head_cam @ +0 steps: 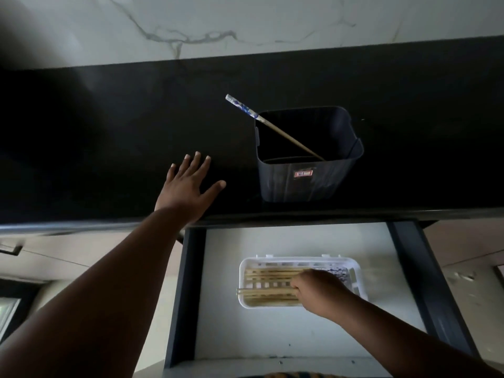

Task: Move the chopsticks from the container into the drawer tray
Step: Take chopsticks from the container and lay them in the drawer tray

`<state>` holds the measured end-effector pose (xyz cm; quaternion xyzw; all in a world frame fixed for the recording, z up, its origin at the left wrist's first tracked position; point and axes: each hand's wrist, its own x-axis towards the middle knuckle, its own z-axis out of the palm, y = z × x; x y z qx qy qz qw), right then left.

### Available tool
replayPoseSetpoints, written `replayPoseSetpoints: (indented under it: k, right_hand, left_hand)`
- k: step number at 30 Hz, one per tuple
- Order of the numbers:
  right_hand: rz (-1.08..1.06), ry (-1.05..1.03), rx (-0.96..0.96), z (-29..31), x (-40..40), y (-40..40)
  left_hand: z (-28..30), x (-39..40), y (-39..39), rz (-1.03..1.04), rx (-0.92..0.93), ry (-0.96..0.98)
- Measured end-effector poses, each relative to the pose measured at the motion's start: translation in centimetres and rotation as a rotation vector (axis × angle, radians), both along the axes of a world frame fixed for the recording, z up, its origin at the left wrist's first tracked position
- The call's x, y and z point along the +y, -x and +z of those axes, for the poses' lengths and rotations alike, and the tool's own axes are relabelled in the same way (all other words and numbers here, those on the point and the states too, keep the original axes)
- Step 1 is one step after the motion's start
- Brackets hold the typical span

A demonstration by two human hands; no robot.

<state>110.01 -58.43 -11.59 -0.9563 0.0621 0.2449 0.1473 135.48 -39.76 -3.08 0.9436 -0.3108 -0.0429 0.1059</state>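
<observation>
A dark grey square container (305,184) stands on the black counter. One chopstick (275,128) with a blue-and-white patterned end leans in it, poking out over the far left rim. Below, in the open drawer, a white slotted tray (354,271) holds several wooden chopsticks (267,274) lying left to right. My right hand (317,291) is over the tray, fingers closed on a small bundle of chopsticks (266,291) at the tray's near side. My left hand (191,184) lies flat on the counter, fingers spread, left of the container.
The black counter (109,145) runs across the view, with a white marble wall (245,20) behind it. The open drawer (300,331) has a white floor and dark side walls (182,296). Cabinet fronts flank it on both sides.
</observation>
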Motion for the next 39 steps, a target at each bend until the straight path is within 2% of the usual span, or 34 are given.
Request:
replayPoseSetpoints:
  k: [8,11,14,19,23,26,28,30,33,39]
  right_hand:
    - [0.053,0.125,0.085,1.0,-1.8,-0.6]
    - [0.017,0.095,0.136,1.2,-1.8,-0.8]
    - [-0.020,0.040,0.078,2.1,-1.3,-0.9]
    - [-0.070,-0.039,0.097,8.3,-1.1,-2.0]
    - [-0.092,-0.341,-0.098,18.7,-2.4,-4.6]
    - [-0.210,-0.548,-0.432,25.1,-3.8,-7.2]
    - [-0.261,-0.494,-0.646,27.1,-4.7,-9.3]
    - [-0.270,-0.324,-0.722,27.4,-5.1,-11.8]
    - [-0.234,-0.170,-0.672,26.0,-4.7,-14.7]
    - [-0.225,-0.103,-0.679,23.3,-3.0,-17.1]
  left_hand:
    - [-0.1,-0.1,-0.1,0.019,0.010,0.003]
    - [-0.1,-0.1,-0.2,0.019,0.011,0.005]
    - [0.0,-0.1,-0.1,0.018,0.015,0.004]
    - [0.1,0.0,-0.1,0.013,0.019,0.006]
    - [0.2,0.0,0.0,0.013,0.029,0.008]
    - [0.2,0.1,-0.1,0.013,0.025,0.009]
    - [0.1,0.1,-0.1,0.010,0.026,0.022]
    - [0.1,0.1,0.0,0.011,0.018,0.034]
    - [0.0,0.1,0.0,0.018,0.018,0.036]
    - [0.2,0.0,0.0,0.019,0.021,0.031]
